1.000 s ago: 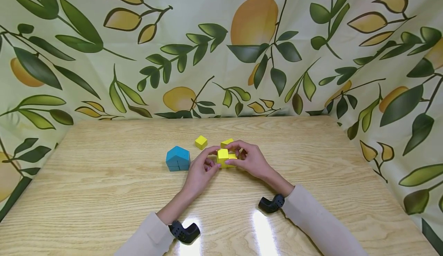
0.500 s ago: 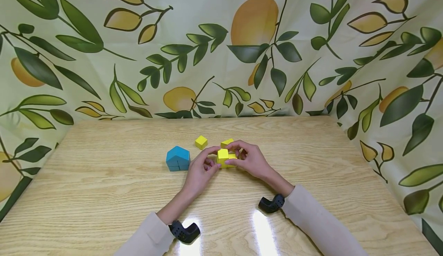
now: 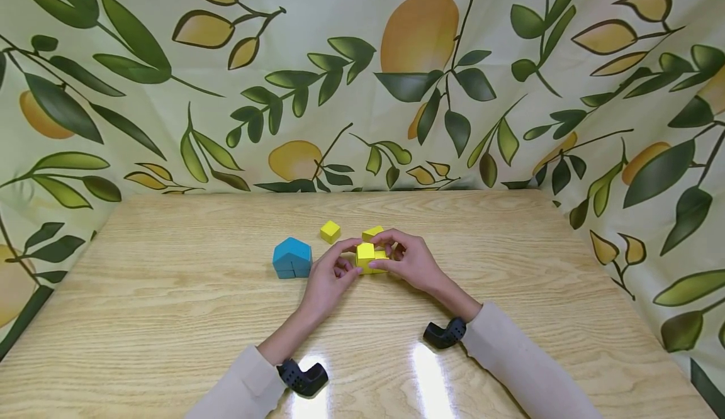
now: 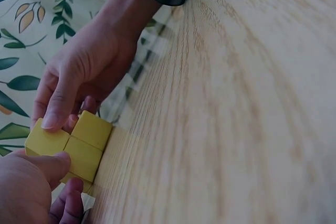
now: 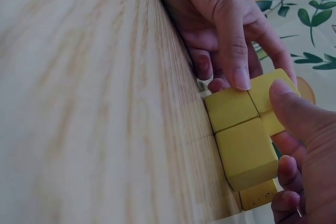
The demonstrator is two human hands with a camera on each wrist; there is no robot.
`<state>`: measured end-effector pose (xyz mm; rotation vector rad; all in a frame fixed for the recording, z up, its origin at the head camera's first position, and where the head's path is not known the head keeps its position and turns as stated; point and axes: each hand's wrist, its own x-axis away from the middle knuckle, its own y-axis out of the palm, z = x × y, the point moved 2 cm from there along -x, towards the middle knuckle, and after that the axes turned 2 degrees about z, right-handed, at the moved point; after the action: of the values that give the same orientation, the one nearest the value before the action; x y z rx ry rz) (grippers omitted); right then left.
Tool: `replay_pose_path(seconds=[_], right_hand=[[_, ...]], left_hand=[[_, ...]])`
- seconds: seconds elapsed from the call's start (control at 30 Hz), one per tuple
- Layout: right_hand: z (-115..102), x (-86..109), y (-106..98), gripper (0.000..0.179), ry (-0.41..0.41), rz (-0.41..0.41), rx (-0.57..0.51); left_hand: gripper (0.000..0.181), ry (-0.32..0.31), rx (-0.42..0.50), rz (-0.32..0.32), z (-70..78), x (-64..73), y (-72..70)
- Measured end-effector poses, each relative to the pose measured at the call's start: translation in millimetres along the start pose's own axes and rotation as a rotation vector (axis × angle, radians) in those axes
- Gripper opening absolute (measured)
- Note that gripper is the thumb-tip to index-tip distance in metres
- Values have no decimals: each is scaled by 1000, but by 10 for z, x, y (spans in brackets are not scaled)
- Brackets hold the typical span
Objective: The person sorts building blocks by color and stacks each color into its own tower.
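Observation:
Two yellow blocks stand side by side on the table, the left one (image 5: 229,109) and the right one (image 5: 247,148). On top of the left one sits a third yellow block (image 4: 46,139). My right hand (image 3: 412,262) pinches this upper block, its thumb on the near face and its fingers behind. From the left, my left hand (image 3: 327,280) holds the stack, thumb tip where the upper and lower left blocks meet and index finger reaching round the back. The far side of the stack is hidden in the head view.
A house-shaped group of blue blocks (image 3: 292,258) stands just left of my left hand. Behind the stack lie a yellow cube (image 3: 330,231) and another yellow block (image 3: 372,233), partly hidden by my right hand. A leaf-patterned cloth (image 3: 317,79) hangs at the table's back edge.

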<state>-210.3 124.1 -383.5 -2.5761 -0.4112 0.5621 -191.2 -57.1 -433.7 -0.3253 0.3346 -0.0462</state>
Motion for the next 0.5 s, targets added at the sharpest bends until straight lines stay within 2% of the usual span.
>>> replay_pose_path(seconds=[0.3, 0.5], right_hand=[[10, -7, -10, 31, 2, -8, -5], [-3, -41, -83, 22, -3, 17, -50]], left_hand=[[50, -5, -6, -1, 4, 0, -3], [50, -5, 6, 1, 1, 4, -1]])
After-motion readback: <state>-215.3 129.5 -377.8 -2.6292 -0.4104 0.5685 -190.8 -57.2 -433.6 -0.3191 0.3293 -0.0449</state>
